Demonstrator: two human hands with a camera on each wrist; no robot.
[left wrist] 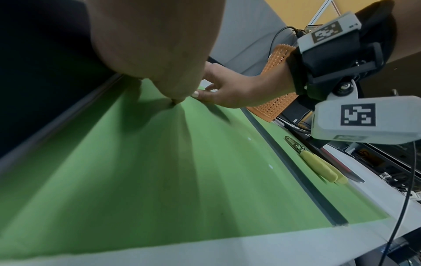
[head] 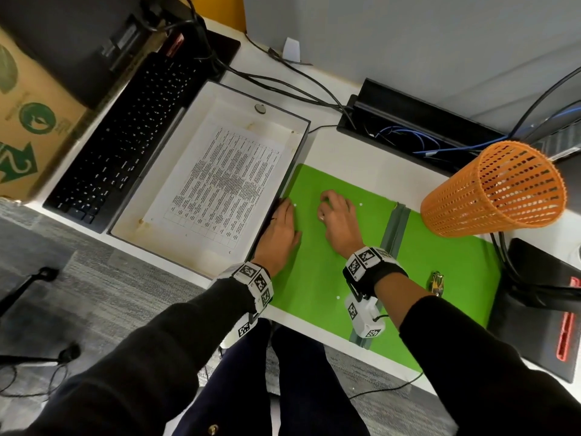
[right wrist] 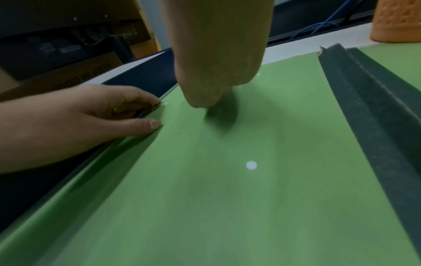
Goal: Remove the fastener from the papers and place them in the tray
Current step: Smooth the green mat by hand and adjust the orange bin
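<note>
One shallow rectangular tray, dark outside and white inside, sits on the white desk with a single printed sheet of papers lying flat in it, covered in dense table text. Just right of the tray lies one open green folder, smooth matte card with a grey-green ridged spine running down it. I count four small white dots on its left leaf.

Left hand now: fingers straight and together, flat along the folder's left edge where it meets the tray wall, thumb lying on the green card. Nothing is gripped.

Right hand: fingers curled under, tips down on the green leaf near its far edge. Whether anything is pinched beneath them I cannot tell; the wrist views show only knuckles and shadow.

On the folder's right leaf, near the desk's front edge, one small metal tool with two yellow handles lies untouched. One orange plastic mesh basket, tapered and perforated, stands at the folder's far right corner. One black keyboard lies left of the tray.
</note>
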